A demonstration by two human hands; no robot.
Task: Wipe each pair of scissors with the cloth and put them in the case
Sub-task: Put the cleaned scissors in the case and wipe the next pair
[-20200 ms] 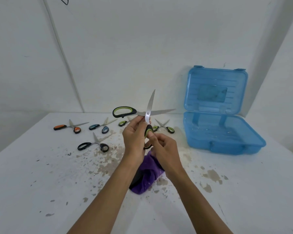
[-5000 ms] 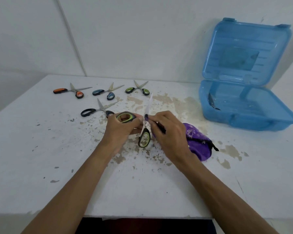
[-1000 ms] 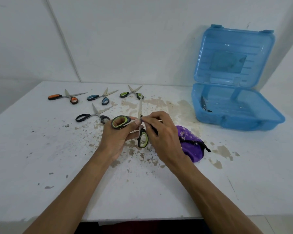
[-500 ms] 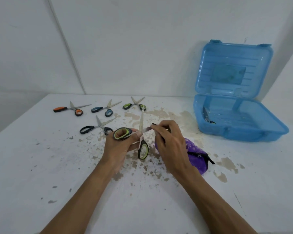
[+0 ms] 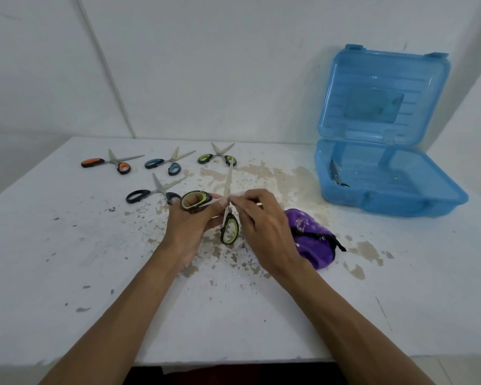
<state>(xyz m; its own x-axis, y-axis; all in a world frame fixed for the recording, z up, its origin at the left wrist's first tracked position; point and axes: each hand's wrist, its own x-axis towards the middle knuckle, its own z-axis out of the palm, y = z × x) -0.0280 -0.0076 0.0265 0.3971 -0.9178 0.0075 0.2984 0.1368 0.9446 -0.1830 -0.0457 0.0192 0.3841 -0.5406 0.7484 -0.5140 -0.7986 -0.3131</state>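
Observation:
My left hand [image 5: 190, 222] grips the large green-and-black scissors [image 5: 229, 227], fingers through one handle loop; the other loop hangs below and one blade points up and away. My right hand [image 5: 261, 220] pinches the scissors near the pivot, hiding the second blade. The purple cloth [image 5: 311, 241] lies bunched on the table just right of my right hand, untouched. The blue case [image 5: 386, 195] stands open at the right, with one pair of scissors [image 5: 336, 175] inside at its left end.
Several other scissors lie at the back left of the white table [image 5: 95, 259]: orange [image 5: 110, 163], blue [image 5: 167, 163], small green [image 5: 218, 157] and black [image 5: 153, 192]. Brown stains mark the table's middle. The front edge is near my forearms.
My hands and the green scissors have stayed in much the same pose; the right hand's pinch shifted slightly toward the pivot. The camera view has drifted.

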